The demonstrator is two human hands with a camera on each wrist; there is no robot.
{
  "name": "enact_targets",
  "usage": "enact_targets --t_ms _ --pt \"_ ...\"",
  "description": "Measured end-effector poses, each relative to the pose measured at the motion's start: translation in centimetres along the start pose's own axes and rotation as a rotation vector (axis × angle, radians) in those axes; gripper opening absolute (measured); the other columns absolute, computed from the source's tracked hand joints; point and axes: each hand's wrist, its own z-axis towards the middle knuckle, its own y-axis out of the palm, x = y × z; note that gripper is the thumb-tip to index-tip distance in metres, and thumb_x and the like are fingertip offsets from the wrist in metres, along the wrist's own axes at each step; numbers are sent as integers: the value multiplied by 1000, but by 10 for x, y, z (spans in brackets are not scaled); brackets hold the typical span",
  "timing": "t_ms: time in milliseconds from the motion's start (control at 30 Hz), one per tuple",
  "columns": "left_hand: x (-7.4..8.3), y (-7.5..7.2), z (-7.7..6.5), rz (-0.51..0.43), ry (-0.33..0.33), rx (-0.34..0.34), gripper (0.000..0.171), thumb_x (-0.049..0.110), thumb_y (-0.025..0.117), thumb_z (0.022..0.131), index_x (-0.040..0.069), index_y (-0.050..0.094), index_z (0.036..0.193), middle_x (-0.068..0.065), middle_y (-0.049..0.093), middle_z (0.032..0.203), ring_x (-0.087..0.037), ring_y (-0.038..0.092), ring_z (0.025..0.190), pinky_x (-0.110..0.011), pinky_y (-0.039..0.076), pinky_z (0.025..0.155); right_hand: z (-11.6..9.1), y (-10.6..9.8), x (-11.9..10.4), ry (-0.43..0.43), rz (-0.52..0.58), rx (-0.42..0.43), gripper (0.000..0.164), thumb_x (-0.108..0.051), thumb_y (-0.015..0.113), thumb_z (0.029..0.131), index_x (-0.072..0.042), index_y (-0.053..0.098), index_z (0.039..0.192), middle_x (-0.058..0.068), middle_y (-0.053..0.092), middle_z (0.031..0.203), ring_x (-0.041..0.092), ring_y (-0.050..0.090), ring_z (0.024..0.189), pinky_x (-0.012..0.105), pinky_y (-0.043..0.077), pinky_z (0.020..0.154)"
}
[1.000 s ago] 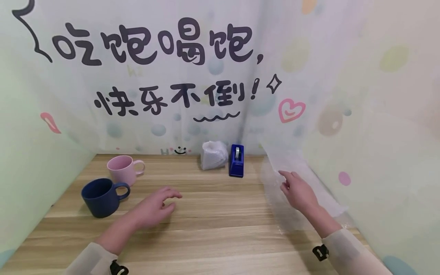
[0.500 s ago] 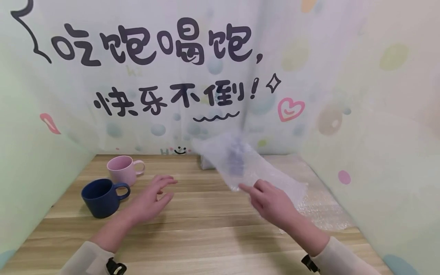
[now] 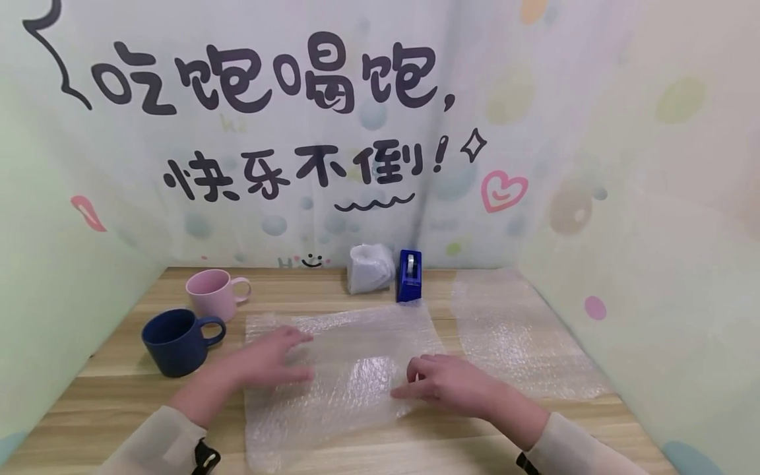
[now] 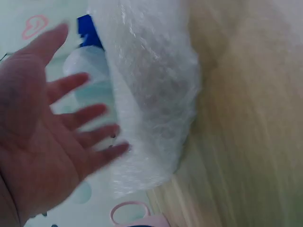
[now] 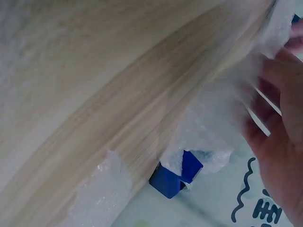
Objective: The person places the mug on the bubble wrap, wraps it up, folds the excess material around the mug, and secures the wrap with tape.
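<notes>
A clear sheet of bubble wrap [image 3: 362, 376] lies spread over the middle of the wooden table, slightly askew. My left hand [image 3: 267, 359] is over its left part, fingers spread and holding nothing; the left wrist view shows the palm [image 4: 38, 142] beside the sheet. At the right edge of the wrap is my right hand [image 3: 457, 386], thumb and forefinger apart with loosely bent fingers. In the right wrist view those fingers are blurred against the wrap [image 5: 208, 118], so contact is hard to tell. The sheet's far right corner reaches the blue tape dispenser [image 3: 410, 277].
A navy mug [image 3: 175, 346] and a pink mug [image 3: 214, 297] stand at the left, handles to the right. At the back is a white wrapped bundle [image 3: 369, 269] beside the dispenser. More bubble wrap [image 3: 522, 336] lies along the right side, near the wall [image 3: 671, 316].
My right hand has lifted a sheet of bubble wrap from the right, carried it left and laid it on the table's middle. Its pinch has loosened. The left hand has stayed about the same place.
</notes>
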Motion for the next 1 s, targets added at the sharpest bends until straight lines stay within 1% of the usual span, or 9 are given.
enact_targets --t_ms 67,133,233,333,433,567,800,900,1000 --pt "-4 6 1 9 -22 -104 86 53 87 89 5 59 155 -36 48 161 -61 42 151 -77 36 122 -1 -2 1 90 119 -117 42 -19 77 102 -31 75 142 -8 67 110 1 61 92 15 52 77" --pt "-8 11 4 5 -35 -148 96 57 91 83 7 58 157 -39 41 165 -65 32 156 -79 27 126 -1 -3 6 213 185 -191 41 -28 74 105 -27 72 146 -4 69 120 5 64 101 21 58 85" --pt "-19 17 12 -3 -4 -157 100 61 90 82 11 54 161 -43 33 168 -70 21 157 -84 18 125 1 -4 16 378 171 -246 49 -42 74 104 -23 69 149 10 66 145 27 67 127 46 61 105" --pt "-26 19 21 -9 21 -184 96 58 86 87 13 50 164 -45 28 169 -72 15 157 -86 15 124 1 -2 28 480 164 -308 65 -52 75 101 -20 62 157 25 50 165 51 52 149 67 48 119" --pt "-20 17 25 -25 -18 -222 94 48 86 87 14 49 165 -43 22 173 -70 10 160 -84 12 127 1 0 35 552 266 -377 76 -55 76 99 -18 55 162 32 39 171 56 41 156 71 40 124" --pt "-10 13 26 -8 -75 -240 95 39 86 81 14 49 165 -38 19 176 -66 9 162 -80 11 130 1 2 39 591 331 -401 79 -55 77 98 -18 53 164 34 37 171 55 40 157 69 39 126" --pt "-12 11 24 -39 -56 -204 98 38 86 81 9 47 166 -38 19 176 -67 8 162 -81 11 129 3 2 37 602 315 -390 81 -54 78 97 -16 53 163 36 36 170 57 41 156 69 38 126" --pt "-19 6 14 -94 -30 -125 95 39 85 87 2 45 165 -40 22 174 -67 12 161 -82 14 128 2 4 35 603 327 -381 81 -53 78 97 -16 52 164 37 36 170 59 40 155 70 38 126" --pt "-26 -6 0 -110 -26 0 86 39 82 95 -1 47 162 -41 28 172 -65 23 159 -80 26 125 0 6 34 606 329 -382 80 -53 77 98 -17 52 164 36 35 171 59 40 155 70 38 126"
